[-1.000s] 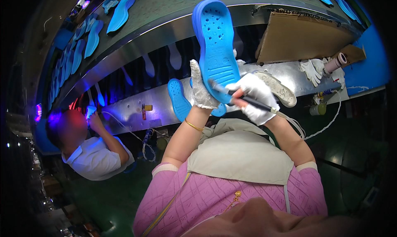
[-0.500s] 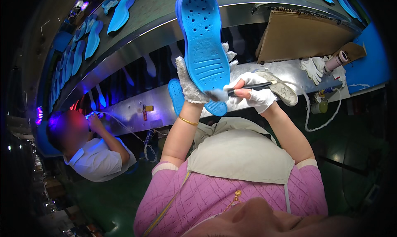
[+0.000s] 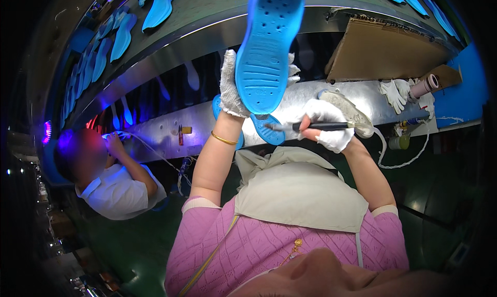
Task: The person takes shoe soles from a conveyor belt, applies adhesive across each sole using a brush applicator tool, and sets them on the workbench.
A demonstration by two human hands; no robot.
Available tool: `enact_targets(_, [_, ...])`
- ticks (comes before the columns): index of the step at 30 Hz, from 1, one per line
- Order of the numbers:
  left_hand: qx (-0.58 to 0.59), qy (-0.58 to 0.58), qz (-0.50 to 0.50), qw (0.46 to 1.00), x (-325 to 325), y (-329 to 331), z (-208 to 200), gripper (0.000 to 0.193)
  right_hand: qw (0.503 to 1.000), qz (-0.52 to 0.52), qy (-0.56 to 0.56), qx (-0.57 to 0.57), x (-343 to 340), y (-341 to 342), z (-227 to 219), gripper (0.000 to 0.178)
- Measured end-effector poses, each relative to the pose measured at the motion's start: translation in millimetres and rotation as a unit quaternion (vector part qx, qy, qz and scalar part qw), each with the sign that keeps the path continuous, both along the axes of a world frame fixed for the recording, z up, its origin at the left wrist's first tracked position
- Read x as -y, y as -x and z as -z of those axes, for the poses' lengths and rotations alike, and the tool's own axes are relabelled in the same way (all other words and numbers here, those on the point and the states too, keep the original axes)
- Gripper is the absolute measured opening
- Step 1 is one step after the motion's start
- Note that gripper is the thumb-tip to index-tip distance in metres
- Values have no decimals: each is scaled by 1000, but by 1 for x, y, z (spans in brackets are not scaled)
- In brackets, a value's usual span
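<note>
My left hand (image 3: 232,92), in a white knit glove, grips a blue shoe sole (image 3: 263,69) from behind and holds it up in front of me. Its grooved, holed face is turned towards me. In my right hand (image 3: 331,122), gloved but with bare fingertips, is a brush (image 3: 325,126) with a black handle. The bristles point left, just below the sole's heel end and apart from it. Behind the bristles lies another blue sole (image 3: 272,131) on the metal ledge. A third blue piece beside it is mostly hidden by my left wrist.
A conveyor belt (image 3: 222,4) with several blue soles runs along the far side. On the ledge (image 3: 310,92) are a pale, sole-shaped piece (image 3: 348,108), white gloves (image 3: 396,94) and a pink tube (image 3: 424,85). A cardboard sheet (image 3: 388,51) leans behind. A co-worker (image 3: 119,188) works at left.
The brush has come away from the sole's heel, moving down and to the right. My left hand has raised the sole and shifted it slightly right.
</note>
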State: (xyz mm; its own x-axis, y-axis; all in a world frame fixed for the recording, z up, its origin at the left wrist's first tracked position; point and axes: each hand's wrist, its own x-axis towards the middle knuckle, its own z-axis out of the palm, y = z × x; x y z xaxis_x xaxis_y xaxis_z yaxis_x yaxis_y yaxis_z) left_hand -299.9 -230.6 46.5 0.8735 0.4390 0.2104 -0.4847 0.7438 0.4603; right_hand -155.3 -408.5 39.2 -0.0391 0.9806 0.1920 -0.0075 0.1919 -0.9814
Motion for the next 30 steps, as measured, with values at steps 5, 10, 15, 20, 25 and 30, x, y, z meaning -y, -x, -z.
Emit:
enact_targets(5, [-57,-19,63,996,-1,-1,-7,75,941,103,-252,201,-27,8,-21,16])
enact_targets(10, [-177,21,61,982,-20,-8,-4,56,954,45,-199,221,-37,13,-17,23])
enact_targets(15, [-239,-6,81,968,-32,-4,2,43,971,-5,-101,217,-46,14,-19,17])
enact_targets(20, [-275,-69,136,949,-33,1,-5,35,980,-47,14,195,-52,-5,-37,9])
enact_targets(25, [-299,-133,162,931,-48,-3,-7,37,969,15,33,246,-59,7,-40,12])
enact_targets(30, [-350,-143,191,906,-55,-1,-10,40,998,19,24,59,-48,-13,-27,17])
